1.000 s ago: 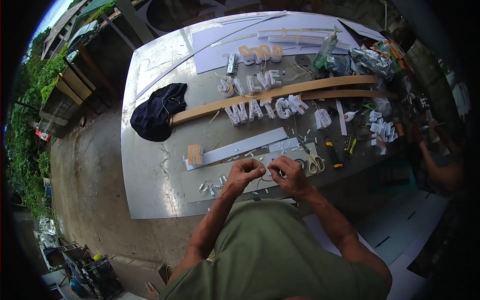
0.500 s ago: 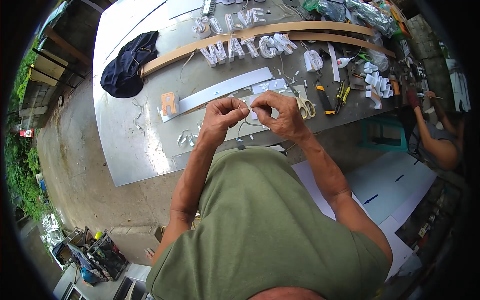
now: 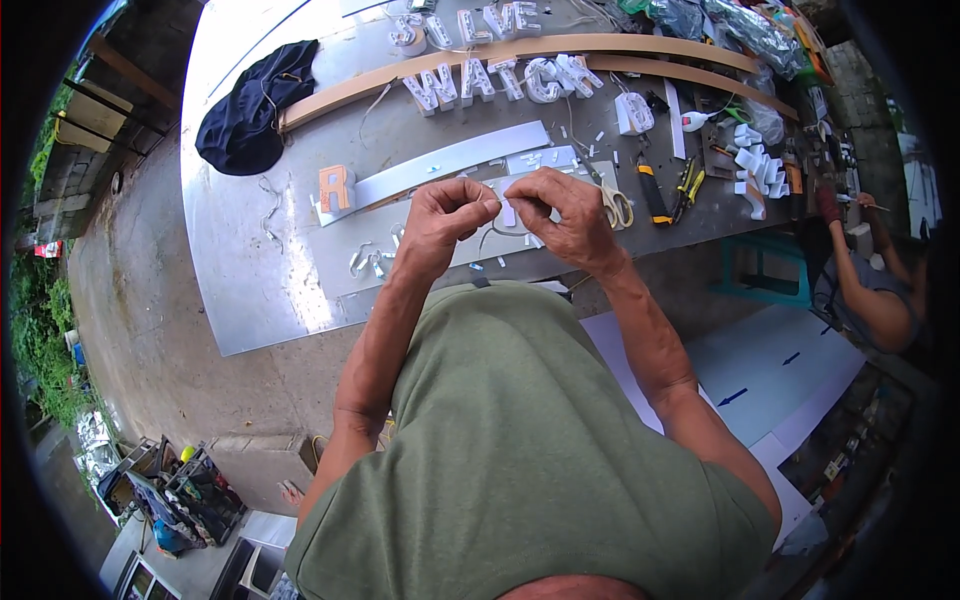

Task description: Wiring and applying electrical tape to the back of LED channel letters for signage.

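Above the near edge of the metal table, my left hand [image 3: 447, 220] is pinched closed, thumb against forefinger. My right hand [image 3: 568, 222] is pinched opposite it, the fingertips a small gap apart. A thin grey wire [image 3: 487, 238] loops down beneath the fingertips; its ends appear to be in the pinches, though the grip is partly hidden. Small white LED-like modules on wires [image 3: 372, 262] lie left of my left hand. Beyond it stands a letter-shaped block with an orange face [image 3: 337, 188]. Scissors with cream handles [image 3: 618, 208] rest just right of my right hand.
A long white strip [image 3: 450, 160] lies behind my hands. Farther back are white channel letters [image 3: 465, 82], tan curved strips [image 3: 400, 88] and a dark cloth [image 3: 255, 110]. A utility knife [image 3: 653, 195] and pliers [image 3: 688, 188] lie right. Another person [image 3: 870, 290] works at far right.
The view has shifted slightly, so the table sits a little higher in the picture. Both hands keep their pinches, with the gap between the fingertips about the same.
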The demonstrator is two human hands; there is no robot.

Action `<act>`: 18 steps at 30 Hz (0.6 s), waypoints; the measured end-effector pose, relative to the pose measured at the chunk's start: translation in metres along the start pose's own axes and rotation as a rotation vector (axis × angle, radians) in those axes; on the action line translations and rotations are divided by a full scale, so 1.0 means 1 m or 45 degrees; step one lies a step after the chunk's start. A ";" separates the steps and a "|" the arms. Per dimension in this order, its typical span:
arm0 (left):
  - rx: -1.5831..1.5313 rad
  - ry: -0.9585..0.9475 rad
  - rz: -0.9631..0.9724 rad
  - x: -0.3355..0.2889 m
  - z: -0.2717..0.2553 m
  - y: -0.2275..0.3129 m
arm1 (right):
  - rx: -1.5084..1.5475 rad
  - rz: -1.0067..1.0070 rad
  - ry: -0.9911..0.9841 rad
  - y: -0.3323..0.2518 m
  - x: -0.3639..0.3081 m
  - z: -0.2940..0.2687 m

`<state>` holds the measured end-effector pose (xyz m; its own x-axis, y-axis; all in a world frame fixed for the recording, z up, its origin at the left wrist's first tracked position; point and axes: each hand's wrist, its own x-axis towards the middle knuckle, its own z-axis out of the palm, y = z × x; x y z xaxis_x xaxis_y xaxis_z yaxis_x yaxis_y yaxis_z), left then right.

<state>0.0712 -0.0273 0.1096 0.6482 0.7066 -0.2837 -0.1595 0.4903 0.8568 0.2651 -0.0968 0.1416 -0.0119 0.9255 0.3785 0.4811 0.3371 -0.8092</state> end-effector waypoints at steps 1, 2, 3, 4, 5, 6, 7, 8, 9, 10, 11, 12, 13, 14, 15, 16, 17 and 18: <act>-0.003 0.002 -0.003 0.000 0.000 0.000 | -0.004 -0.014 -0.008 0.001 0.000 -0.001; 0.017 0.003 0.018 0.000 0.001 -0.001 | -0.007 -0.029 -0.018 0.003 0.000 -0.001; 0.038 0.004 0.038 0.001 0.001 -0.002 | -0.005 -0.027 -0.022 0.003 0.000 -0.001; 0.035 0.007 0.036 0.001 0.001 -0.002 | -0.008 -0.027 -0.023 0.002 0.001 -0.001; 0.038 0.010 0.042 0.001 0.001 -0.002 | -0.011 -0.025 -0.023 0.002 0.001 -0.001; 0.041 0.013 0.049 0.001 0.001 -0.002 | -0.010 -0.022 -0.026 0.002 0.001 -0.001; 0.039 0.014 0.047 0.001 0.001 -0.002 | -0.020 -0.026 -0.019 0.002 0.001 0.000; 0.044 0.013 0.047 0.001 0.001 -0.002 | -0.030 -0.029 -0.013 0.003 0.000 0.000; 0.050 0.011 0.047 0.001 0.001 -0.003 | -0.028 -0.028 -0.015 0.003 -0.001 0.001; 0.050 0.013 0.046 0.001 0.001 -0.004 | -0.060 -0.043 0.003 0.003 -0.002 0.002; 0.046 0.002 0.048 0.001 -0.001 -0.005 | -0.091 -0.054 0.016 0.004 -0.002 0.003; 0.043 -0.008 0.050 0.001 -0.001 -0.006 | -0.090 -0.049 0.009 0.003 -0.002 0.004; 0.036 -0.004 0.046 0.001 -0.002 -0.007 | -0.111 -0.055 0.021 0.003 -0.001 0.004; 0.037 -0.002 0.047 0.001 -0.001 -0.007 | -0.131 -0.065 0.036 0.003 -0.002 0.005; 0.036 0.001 0.048 0.000 0.000 -0.007 | -0.129 -0.064 0.032 0.002 -0.002 0.006; 0.033 0.006 0.047 -0.001 0.001 -0.008 | -0.136 -0.062 0.036 0.002 -0.003 0.006; 0.037 0.016 0.047 0.000 0.001 -0.008 | -0.143 -0.060 0.042 0.002 -0.003 0.007; 0.040 0.027 0.047 -0.001 0.002 -0.008 | -0.140 -0.060 0.038 0.002 -0.004 0.007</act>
<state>0.0733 -0.0326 0.1035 0.6264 0.7348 -0.2601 -0.1594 0.4474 0.8800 0.2601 -0.0981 0.1352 -0.0114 0.9031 0.4293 0.5741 0.3574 -0.7366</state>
